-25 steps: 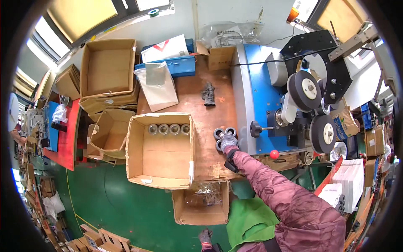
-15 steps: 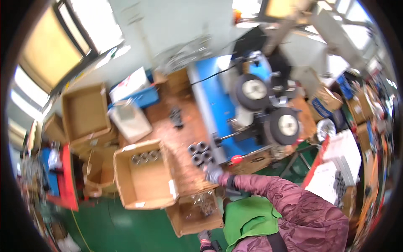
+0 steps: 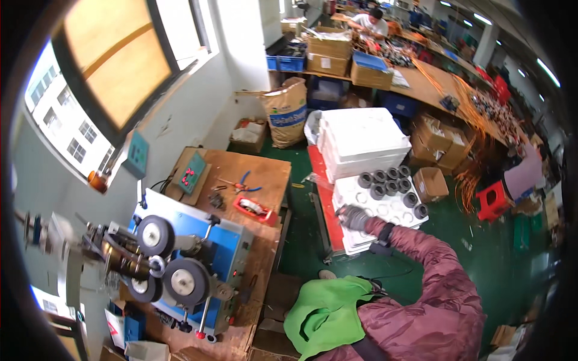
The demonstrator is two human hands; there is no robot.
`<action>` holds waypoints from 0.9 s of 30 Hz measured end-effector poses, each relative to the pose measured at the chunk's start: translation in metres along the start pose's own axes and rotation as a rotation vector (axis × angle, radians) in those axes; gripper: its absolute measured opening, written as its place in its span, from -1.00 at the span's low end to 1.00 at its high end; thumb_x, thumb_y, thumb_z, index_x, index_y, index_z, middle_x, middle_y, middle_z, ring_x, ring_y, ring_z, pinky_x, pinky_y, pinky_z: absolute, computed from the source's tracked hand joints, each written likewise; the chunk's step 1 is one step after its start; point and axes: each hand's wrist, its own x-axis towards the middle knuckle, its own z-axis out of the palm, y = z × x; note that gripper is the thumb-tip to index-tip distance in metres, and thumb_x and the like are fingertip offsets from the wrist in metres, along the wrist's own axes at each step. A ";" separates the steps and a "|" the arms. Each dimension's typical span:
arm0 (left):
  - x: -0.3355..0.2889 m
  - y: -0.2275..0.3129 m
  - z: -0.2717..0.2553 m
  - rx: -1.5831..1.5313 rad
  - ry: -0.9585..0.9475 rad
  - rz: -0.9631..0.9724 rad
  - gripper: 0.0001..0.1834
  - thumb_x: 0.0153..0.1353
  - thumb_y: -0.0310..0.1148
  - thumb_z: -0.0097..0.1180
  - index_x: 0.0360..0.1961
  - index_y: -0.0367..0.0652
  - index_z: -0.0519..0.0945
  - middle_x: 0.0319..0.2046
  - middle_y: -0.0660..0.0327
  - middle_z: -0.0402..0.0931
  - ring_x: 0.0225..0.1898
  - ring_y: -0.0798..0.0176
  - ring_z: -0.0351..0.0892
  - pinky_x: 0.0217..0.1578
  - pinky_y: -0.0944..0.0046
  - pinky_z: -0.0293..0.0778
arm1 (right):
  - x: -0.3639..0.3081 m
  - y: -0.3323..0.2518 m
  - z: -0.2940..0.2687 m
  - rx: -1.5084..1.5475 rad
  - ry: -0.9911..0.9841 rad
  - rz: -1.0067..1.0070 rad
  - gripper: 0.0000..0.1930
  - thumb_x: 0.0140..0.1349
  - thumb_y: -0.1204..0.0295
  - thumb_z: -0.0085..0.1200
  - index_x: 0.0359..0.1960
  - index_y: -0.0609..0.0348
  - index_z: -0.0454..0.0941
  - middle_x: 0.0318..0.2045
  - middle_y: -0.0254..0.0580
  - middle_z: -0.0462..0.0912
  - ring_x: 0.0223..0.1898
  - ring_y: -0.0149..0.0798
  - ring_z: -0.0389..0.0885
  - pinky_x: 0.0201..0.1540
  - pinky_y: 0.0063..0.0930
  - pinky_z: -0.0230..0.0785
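Note:
My right hand, in a grey glove, is over the left part of a white foam tray with round recesses. Its fingers are curled; what they hold, if anything, is hidden. Several dark hollow cylinders stand upright in the tray's far rows, and a few more sit along its right side. The tray lies on a red-edged table, beside a stack of white foam boxes. My right arm reaches out in a purple quilted sleeve. My left hand is out of view.
At left, a blue machine with dark rubber wheels stands on a wooden bench. Pliers and a red tape dispenser lie on that bench. Beyond are a paper sack, a cardboard box, a red stool and a seated co-worker.
The view has swung right, from the bench with boxes to the foam tray. My right hand has left the grey cylinders on the bench and reached the tray. My left hand has gone from view.

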 end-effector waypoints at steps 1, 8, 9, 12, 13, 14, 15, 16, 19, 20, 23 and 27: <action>-0.007 0.008 0.008 0.019 -0.002 0.014 -0.75 0.06 -0.21 0.05 -0.33 -0.15 0.53 -0.43 0.11 0.51 -0.39 0.13 0.49 -0.38 0.17 0.43 | -0.006 0.025 -0.030 -0.170 0.110 0.047 -0.72 -0.05 0.25 -0.02 -0.32 0.06 0.56 -0.34 -0.06 0.57 -0.25 -0.01 0.53 -0.19 -0.17 0.36; -0.050 0.040 0.057 0.130 -0.039 0.087 -0.69 0.10 -0.16 0.06 -0.26 -0.18 0.51 -0.35 0.15 0.51 -0.28 0.17 0.48 -0.25 0.17 0.42 | -0.035 0.162 -0.097 -0.705 0.052 0.370 -0.59 -0.10 0.18 0.05 -0.16 0.01 0.48 -0.20 0.07 0.46 -0.15 -0.01 0.46 -0.13 -0.09 0.29; -0.058 0.043 0.061 0.138 -0.039 0.090 -0.68 0.11 -0.15 0.06 -0.25 -0.19 0.51 -0.34 0.15 0.51 -0.27 0.18 0.47 -0.23 0.17 0.42 | -0.030 0.170 -0.100 -0.665 -0.051 0.401 -0.55 -0.09 0.16 0.04 -0.13 0.07 0.46 -0.12 0.12 0.42 -0.05 0.05 0.39 -0.04 -0.11 0.24; -0.076 0.044 0.070 0.156 -0.044 0.099 -0.65 0.12 -0.13 0.06 -0.22 -0.20 0.50 -0.30 0.16 0.51 -0.22 0.19 0.47 -0.18 0.17 0.42 | -0.026 0.183 -0.102 -0.528 -0.120 0.404 -0.52 -0.08 0.16 0.04 -0.10 0.11 0.44 -0.07 0.16 0.39 -0.01 0.09 0.36 0.00 -0.11 0.22; -0.082 0.040 0.071 0.161 -0.049 0.094 -0.64 0.13 -0.12 0.06 -0.21 -0.20 0.50 -0.29 0.17 0.51 -0.20 0.20 0.46 -0.16 0.17 0.42 | -0.023 0.183 -0.104 -0.439 -0.079 0.374 -0.52 -0.09 0.16 0.05 -0.10 0.09 0.44 -0.10 0.16 0.40 -0.06 0.07 0.41 -0.06 -0.09 0.27; -0.085 0.033 0.072 0.159 -0.034 0.082 -0.66 0.11 -0.13 0.06 -0.24 -0.19 0.50 -0.31 0.16 0.51 -0.23 0.18 0.47 -0.19 0.16 0.42 | -0.016 0.181 -0.104 -0.367 -0.291 0.526 -0.39 -0.05 0.15 0.02 0.10 0.07 0.30 0.01 0.20 0.33 0.06 0.19 0.28 0.05 0.04 0.17; -0.084 0.026 0.072 0.186 -0.036 0.077 -0.68 0.10 -0.14 0.07 -0.26 -0.17 0.51 -0.34 0.15 0.51 -0.26 0.16 0.48 -0.22 0.15 0.43 | -0.014 0.174 -0.101 -0.368 -0.298 0.520 -0.39 -0.05 0.15 0.02 0.10 0.07 0.30 0.01 0.20 0.33 0.06 0.19 0.28 0.05 0.04 0.17; -0.087 0.015 0.073 0.206 -0.032 0.063 -0.70 0.08 -0.14 0.07 -0.29 -0.15 0.52 -0.36 0.14 0.52 -0.28 0.14 0.49 -0.25 0.15 0.43 | -0.014 0.153 -0.100 -0.479 -0.230 0.455 -0.37 -0.05 0.14 0.02 0.13 0.01 0.26 0.02 0.20 0.31 0.04 0.17 0.32 0.03 0.04 0.19; -0.085 -0.010 0.079 0.292 -0.047 0.030 -0.75 0.03 -0.16 0.09 -0.36 -0.10 0.54 -0.42 0.12 0.52 -0.36 0.09 0.51 -0.34 0.12 0.44 | -0.007 0.158 -0.093 -0.431 -0.250 0.457 -0.36 -0.02 0.16 0.01 0.18 -0.17 0.20 0.06 0.21 0.27 -0.02 0.15 0.39 -0.03 0.06 0.23; -0.082 -0.017 0.080 0.328 -0.052 0.028 -0.77 0.02 -0.17 0.09 -0.39 -0.08 0.54 -0.44 0.11 0.53 -0.39 0.07 0.52 -0.36 0.11 0.44 | -0.008 0.163 -0.089 -0.487 -0.204 0.423 -0.42 -0.03 0.19 0.01 0.12 -0.12 0.26 -0.08 0.11 0.40 -0.14 0.09 0.47 -0.14 -0.01 0.30; -0.078 -0.061 0.055 0.631 -0.068 0.203 -0.83 -0.03 -0.19 0.11 -0.46 -0.02 0.56 -0.51 0.08 0.53 -0.47 0.01 0.54 -0.45 0.09 0.45 | 0.002 0.144 -0.077 -0.534 -0.086 0.295 -0.60 0.01 0.28 -0.04 -0.04 -0.03 0.41 -0.35 -0.03 0.57 -0.26 0.04 0.54 -0.24 -0.09 0.37; -0.068 -0.103 0.032 1.575 -0.013 0.483 -0.80 -0.08 -0.11 0.12 -0.55 0.02 0.58 -0.50 0.12 0.56 -0.44 -0.06 0.55 -0.41 0.02 0.43 | 0.014 0.163 -0.057 -0.274 -0.163 0.248 -0.62 0.13 0.33 -0.12 0.02 0.00 0.36 -0.29 -0.05 0.55 -0.29 -0.10 0.51 -0.22 -0.29 0.35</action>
